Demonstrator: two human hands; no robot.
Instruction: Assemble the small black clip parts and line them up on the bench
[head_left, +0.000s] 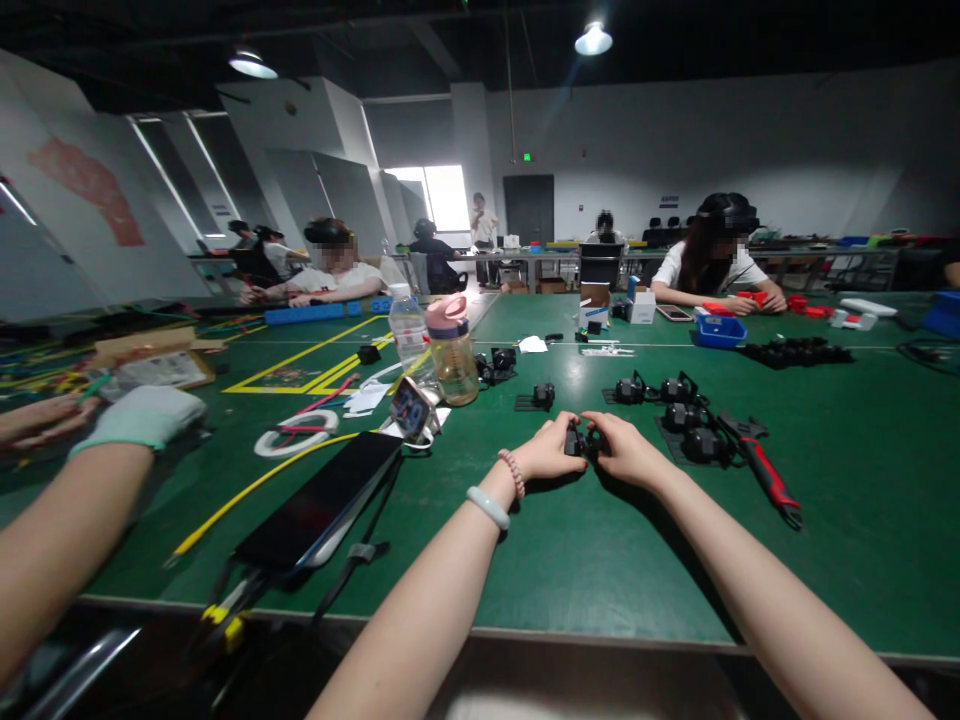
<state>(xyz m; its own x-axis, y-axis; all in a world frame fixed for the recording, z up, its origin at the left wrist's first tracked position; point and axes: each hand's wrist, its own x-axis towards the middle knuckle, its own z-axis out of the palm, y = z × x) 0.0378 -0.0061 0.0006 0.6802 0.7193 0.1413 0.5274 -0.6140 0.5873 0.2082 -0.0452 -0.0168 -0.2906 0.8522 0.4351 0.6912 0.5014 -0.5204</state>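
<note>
My left hand (551, 450) is closed around a small black plastic part (574, 440), just above the green table. Facing it, my right hand (624, 450) pinches a black rounded piece (595, 440). The two pieces sit close together, and fingers hide whether they are joined. To the right lie several similar black assemblies (705, 443) with flat slotted bases. Beside them rests a wrench-like tool (769, 475) with a red and black handle. Another black assembly (544, 395) stands just beyond my left hand.
Left of my arms are a phone (322, 500), a small propped screen (412, 410), a pink-lidded bottle (451, 355), a clear bottle (409, 330) and a yellow cable (255, 490). A neighbour's gloved hand (146, 415) works at far left. A blue bin (720, 330) stands across the table.
</note>
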